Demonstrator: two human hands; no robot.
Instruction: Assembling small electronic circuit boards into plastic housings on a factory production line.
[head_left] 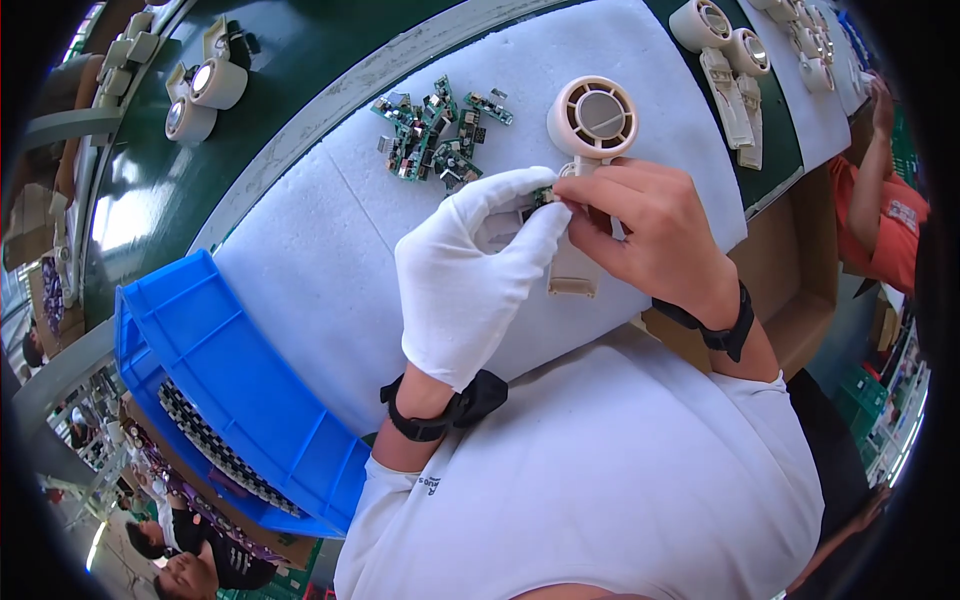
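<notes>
My left hand (468,265), in a white glove, pinches a small green circuit board (543,197) between thumb and forefinger. My bare right hand (650,222) is closed, its fingertips meeting at the board's right end; what they grip there is too small to make out. Just beyond both hands lies a cream handheld fan (600,112) with a round ringed head. Its handle (572,287) runs down beneath my hands, which partly cover it. Several loose green circuit boards (425,135) form a heap on the white foam sheet (310,235), beyond my left hand.
At left stands a blue plastic bin (240,350) beside the foam. More cream fans (205,95) sit on the green table at far left, others (725,50) at far right. An open cardboard box (785,270) is right of my forearm; a person in orange (880,215) is beyond it.
</notes>
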